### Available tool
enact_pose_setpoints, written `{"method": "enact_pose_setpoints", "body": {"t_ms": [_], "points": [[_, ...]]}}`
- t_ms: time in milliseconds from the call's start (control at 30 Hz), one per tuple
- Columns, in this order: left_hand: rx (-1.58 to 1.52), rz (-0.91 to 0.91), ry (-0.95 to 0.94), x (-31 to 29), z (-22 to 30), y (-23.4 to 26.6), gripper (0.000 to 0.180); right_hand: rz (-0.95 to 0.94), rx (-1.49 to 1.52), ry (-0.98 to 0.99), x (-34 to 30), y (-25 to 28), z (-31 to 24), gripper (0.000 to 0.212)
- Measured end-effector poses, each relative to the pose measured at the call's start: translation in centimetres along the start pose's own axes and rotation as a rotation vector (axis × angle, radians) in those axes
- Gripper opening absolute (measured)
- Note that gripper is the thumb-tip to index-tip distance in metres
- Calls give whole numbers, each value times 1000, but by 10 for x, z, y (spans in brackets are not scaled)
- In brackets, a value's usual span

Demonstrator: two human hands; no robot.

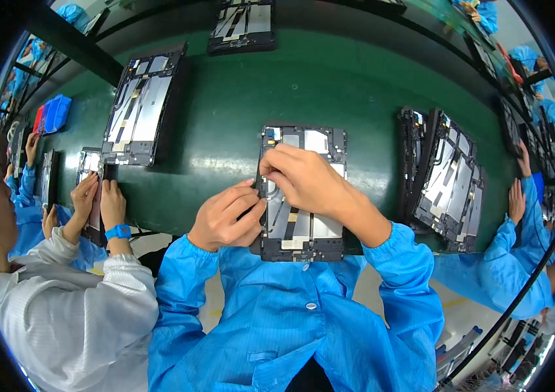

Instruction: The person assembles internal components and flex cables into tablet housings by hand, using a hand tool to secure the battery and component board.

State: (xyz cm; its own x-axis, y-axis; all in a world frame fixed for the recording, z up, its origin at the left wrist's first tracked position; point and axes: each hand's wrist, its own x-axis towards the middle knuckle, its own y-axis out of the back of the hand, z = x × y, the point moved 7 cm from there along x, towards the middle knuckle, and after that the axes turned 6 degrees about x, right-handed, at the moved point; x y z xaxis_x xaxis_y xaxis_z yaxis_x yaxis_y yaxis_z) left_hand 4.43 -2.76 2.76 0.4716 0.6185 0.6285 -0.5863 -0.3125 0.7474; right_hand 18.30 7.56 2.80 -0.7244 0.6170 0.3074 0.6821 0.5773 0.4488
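On the green belt, dead centre, the left hand [226, 221] pinches the open tablet chassis [301, 225] by its left edge while the right hand [303, 179] presses a part down, seemingly mid-fitting; firm, even seating is needed.

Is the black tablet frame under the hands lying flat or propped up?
Flat: the black tablet frame lies open side up on the green conveyor belt, internal parts visible.

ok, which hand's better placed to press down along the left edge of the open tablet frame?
Probably left. The left hand already sits pinched at the left edge of the tablet frame, while the right hand lies across its upper middle and would have to shift over.
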Motion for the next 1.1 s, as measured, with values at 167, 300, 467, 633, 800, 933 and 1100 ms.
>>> {"method": "enact_pose_setpoints", "body": {"t_ms": [167,300,467,633,800,933,1100], "points": [[16,14,14,1,0,0,33,5,-2,2,0,0,-1,13],[38,11,11,1,-1,-1,34,5,-5,14,0,1,-1,13],[42,-5,0,4,-3,-2,34,1,-14,14,0,0,0,13],[1,-20,-12,8,-4,-1,32,10,-2,1,0,1,-1,14],[-3,-22,-1,9,-4,-2,32,5,4,7,0,1,1,15],[-3,-48,-5,13,-4,-3,31,7,-1,15,0,2,1,16],[-25,-74,0,14,-7,-4,30,7,8,28,1,2,0,17]]}}
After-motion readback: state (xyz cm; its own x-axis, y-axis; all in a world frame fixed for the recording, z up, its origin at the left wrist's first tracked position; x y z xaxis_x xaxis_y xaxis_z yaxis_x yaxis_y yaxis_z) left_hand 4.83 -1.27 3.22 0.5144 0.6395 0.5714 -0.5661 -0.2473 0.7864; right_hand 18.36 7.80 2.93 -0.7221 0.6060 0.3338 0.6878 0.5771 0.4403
